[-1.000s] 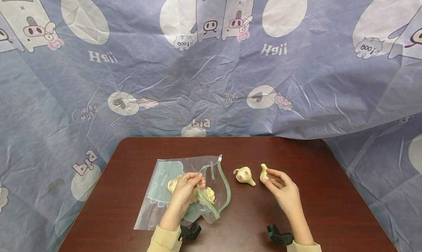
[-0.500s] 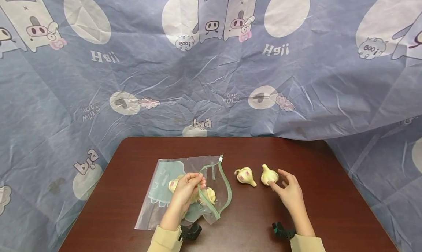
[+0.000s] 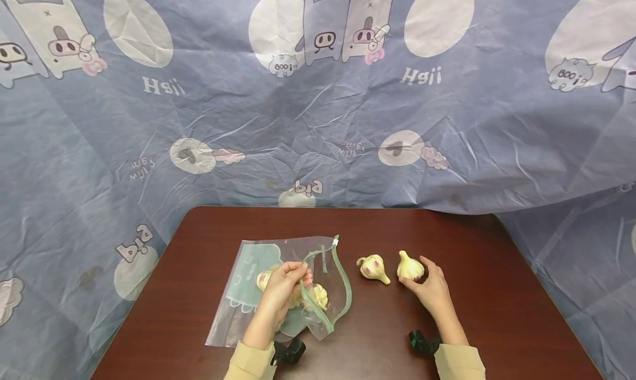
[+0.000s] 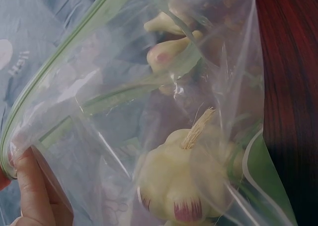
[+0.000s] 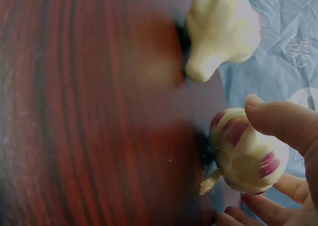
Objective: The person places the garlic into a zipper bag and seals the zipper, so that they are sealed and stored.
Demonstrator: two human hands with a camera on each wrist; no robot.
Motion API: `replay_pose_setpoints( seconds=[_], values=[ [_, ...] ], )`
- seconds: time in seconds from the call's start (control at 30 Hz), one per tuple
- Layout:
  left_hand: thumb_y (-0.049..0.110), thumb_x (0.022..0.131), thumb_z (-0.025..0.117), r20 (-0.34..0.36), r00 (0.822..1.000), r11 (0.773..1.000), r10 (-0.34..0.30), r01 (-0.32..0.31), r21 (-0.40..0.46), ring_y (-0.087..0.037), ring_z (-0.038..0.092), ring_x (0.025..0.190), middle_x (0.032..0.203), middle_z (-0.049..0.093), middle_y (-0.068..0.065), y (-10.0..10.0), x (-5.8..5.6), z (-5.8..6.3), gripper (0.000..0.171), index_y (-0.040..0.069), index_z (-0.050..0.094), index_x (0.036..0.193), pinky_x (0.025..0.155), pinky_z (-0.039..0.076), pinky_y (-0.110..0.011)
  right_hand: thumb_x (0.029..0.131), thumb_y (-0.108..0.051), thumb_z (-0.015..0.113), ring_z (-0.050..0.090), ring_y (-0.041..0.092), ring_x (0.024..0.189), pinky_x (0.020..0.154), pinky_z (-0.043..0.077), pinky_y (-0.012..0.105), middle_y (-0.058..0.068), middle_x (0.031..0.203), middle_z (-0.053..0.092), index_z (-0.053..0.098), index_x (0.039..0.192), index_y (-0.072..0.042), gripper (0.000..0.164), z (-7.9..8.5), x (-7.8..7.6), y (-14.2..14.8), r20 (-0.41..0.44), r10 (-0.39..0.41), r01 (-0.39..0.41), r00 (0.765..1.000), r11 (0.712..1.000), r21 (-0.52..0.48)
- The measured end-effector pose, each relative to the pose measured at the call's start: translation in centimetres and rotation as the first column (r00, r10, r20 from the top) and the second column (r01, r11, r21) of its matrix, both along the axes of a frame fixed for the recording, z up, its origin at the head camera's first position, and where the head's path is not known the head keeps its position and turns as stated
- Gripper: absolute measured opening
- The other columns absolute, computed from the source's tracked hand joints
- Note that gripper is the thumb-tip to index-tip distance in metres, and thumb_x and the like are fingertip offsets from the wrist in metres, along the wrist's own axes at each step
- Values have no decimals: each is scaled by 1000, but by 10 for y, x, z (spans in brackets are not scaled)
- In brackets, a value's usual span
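My left hand (image 3: 284, 287) pinches the green-edged mouth of a clear zip bag (image 3: 250, 319), holding it partly raised. Several garlic bulbs (image 4: 179, 176) show through its plastic in the left wrist view. My right hand (image 3: 433, 286) is around a garlic bulb (image 3: 409, 267) on the table, thumb at its near side and fingers at its right. In the right wrist view, the thumb overlaps this purple-streaked bulb and the other fingers lie below it. Another garlic bulb (image 3: 374, 268) lies between the bag and my right hand.
Everything sits on a dark red-brown wooden table (image 3: 348, 222). A blue cloth (image 3: 278, 115) with cartoon prints hangs behind it and along the sides. Each wrist wears a black camera mount, such as the right one (image 3: 423, 342).
My right hand drew back to the right from the bulb, then came in around it again with thumb and fingers closer. My left hand still pinches the bag.
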State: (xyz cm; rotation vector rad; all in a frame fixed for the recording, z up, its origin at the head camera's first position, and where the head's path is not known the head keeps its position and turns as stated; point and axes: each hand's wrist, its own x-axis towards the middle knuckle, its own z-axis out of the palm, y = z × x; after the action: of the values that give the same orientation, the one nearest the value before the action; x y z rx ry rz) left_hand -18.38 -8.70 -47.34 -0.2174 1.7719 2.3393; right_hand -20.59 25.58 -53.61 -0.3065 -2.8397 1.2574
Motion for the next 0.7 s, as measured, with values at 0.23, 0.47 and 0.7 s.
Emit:
replay_pose_setpoints(
  seconds=[0.23, 0.47, 0.7],
  values=[
    [10, 98, 60, -5, 1000, 1000, -5, 5, 6, -4, 64, 77, 83, 62, 1, 0, 0, -2, 21, -5, 50, 109, 72, 57, -12, 82, -27, 80, 38, 49, 132, 108, 36, 62, 33, 144, 34, 29, 148, 5, 90, -3, -5, -2, -17, 1, -1, 1000, 1000, 10],
    [9, 98, 59, 4, 1000, 1000, -4, 5, -3, -4, 64, 76, 82, 63, 2, -1, -1, -2, 18, -4, 52, 108, 72, 57, -12, 82, -25, 80, 44, 49, 125, 104, 39, 62, 33, 140, 39, 32, 147, 4, 86, -5, -8, -6, -31, -1, 2, 1000, 999, 37],
    [9, 98, 59, 0, 1000, 1000, -6, 6, 2, -5, 64, 78, 82, 63, 1, -2, 0, -3, 18, -4, 52, 108, 73, 57, -12, 80, -22, 81, 48, 48, 118, 97, 43, 61, 31, 134, 44, 37, 144, 3, 82, -9, -7, -9, -76, -19, 23, 997, 998, 53]
  ],
)
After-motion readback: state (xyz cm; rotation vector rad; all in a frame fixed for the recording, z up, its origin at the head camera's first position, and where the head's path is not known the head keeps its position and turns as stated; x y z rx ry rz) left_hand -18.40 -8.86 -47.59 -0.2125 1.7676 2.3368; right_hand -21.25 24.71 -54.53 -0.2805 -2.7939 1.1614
